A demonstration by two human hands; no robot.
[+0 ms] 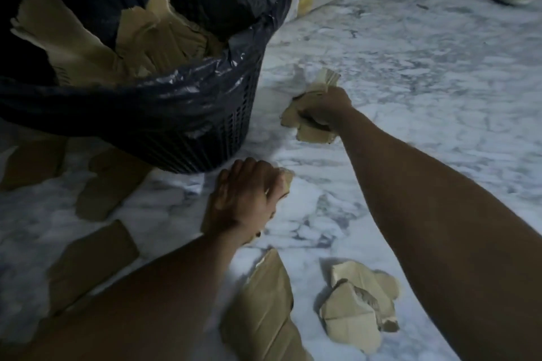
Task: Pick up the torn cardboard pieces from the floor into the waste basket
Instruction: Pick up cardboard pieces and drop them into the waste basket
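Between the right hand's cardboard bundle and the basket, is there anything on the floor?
No. In the head view, only bare marble floor separates the cardboard bundle in the right hand from the waste basket.

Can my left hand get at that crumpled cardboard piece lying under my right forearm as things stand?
Probably not without letting go: the left hand is already closed on a scrap. The crumpled cardboard piece lies uncovered on the floor nearby.

dim, bluish | soft blur (edges worst) | wide-angle bend
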